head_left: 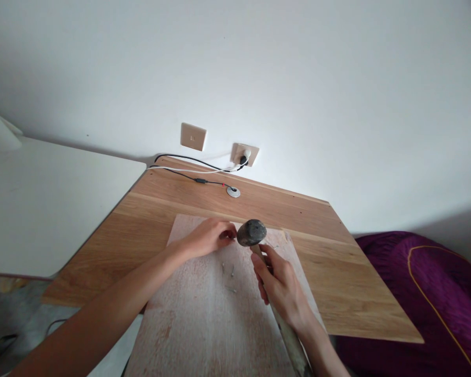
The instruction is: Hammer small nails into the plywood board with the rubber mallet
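Soft, even light is washing over a white wall (298,78), its source lying out of view, while gray shadow is falling above a purple cloth (384,283) at right and the floor (27,303) at lower left is lying dim. Small nails (232,270) on a whitewashed board (180,324) are looking soft, and the wide-angle view is stretching the left forearm (113,309) toward the edge

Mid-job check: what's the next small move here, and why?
I'd probably ease the mallet slightly away from the left hand. The right hand grips its handle, and in this view its head appears right beside the left fingertips over the board; what they may pinch can't be made out.
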Demonstrator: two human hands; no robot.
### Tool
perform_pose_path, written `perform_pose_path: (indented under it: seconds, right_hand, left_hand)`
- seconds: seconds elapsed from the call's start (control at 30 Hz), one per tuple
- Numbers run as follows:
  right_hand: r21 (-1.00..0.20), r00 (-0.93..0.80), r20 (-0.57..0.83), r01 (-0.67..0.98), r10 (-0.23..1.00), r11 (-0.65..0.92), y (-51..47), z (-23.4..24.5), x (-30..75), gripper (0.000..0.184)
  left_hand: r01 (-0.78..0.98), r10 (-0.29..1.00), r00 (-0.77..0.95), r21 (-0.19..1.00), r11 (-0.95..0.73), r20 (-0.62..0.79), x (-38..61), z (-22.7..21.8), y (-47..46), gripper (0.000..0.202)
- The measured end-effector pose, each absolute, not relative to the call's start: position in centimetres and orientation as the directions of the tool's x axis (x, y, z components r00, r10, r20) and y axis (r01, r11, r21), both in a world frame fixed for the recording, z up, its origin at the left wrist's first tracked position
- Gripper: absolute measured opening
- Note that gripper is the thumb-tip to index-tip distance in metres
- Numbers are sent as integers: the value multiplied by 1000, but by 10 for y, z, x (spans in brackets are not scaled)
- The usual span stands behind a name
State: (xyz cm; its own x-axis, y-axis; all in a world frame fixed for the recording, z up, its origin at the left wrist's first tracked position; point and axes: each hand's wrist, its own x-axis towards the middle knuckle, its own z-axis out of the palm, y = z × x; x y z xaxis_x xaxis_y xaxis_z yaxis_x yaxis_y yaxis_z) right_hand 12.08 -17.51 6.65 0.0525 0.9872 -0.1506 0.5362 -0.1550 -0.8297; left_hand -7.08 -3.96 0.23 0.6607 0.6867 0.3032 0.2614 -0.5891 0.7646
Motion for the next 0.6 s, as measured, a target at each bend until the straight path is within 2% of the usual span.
perform_pose_path:
  seconds: [0.13,0.27,0.43,0.6]
  right_hand:
    - [-826,49,-141,545,989,-145,-174,67,121,45]
    - [-818,42,-148,556,988,-146,-173,68,118,45]
    - [-803,2,-145,584,989,-119,-173,62,117,43]
    - [-807,44,-132,576,990,-133,-175,59,116,45]
  left_hand:
    - [249,709,654,810,-531,264,-71,-1,-39,21]
    - [219,733,629,845,-487,260,-71,-1,-40,34]
    - [202,733,621,848,-491,277,-70,0,-40,46]
    - [193,718,641,848,-494,272,-71,0,-40,49]
